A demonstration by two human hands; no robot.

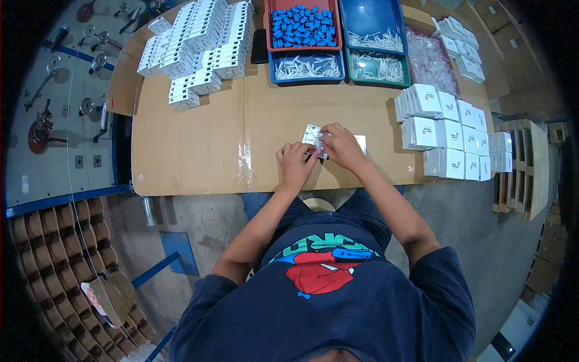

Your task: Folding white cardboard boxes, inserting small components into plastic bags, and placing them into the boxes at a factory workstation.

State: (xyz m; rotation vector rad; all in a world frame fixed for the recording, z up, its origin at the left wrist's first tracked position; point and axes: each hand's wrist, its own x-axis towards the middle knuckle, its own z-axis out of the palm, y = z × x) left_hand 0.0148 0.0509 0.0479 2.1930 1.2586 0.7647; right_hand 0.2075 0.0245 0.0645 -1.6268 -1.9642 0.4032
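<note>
Near the front edge of the cardboard-covered table, my hands work close together over a small flat white piece with dark marks (311, 134). My left hand (294, 164) has its fingers bent, thumb and fingertips pinched at the piece's near side. From the right, my right hand (341, 147) curls its fingers down on it. Something whitish and shiny shows between the fingertips, too small to make out. Partly hidden beside my right wrist lies another flat white piece (361, 143).
Stacked white boxes (199, 45) stand at the back left, more white boxes (449, 142) at the right. Along the back sit a red tray (269, 6) of blue parts, blue trays (369, 15) and a green tray (405, 81) of white sticks, and clear plastic packaging (429, 60).
</note>
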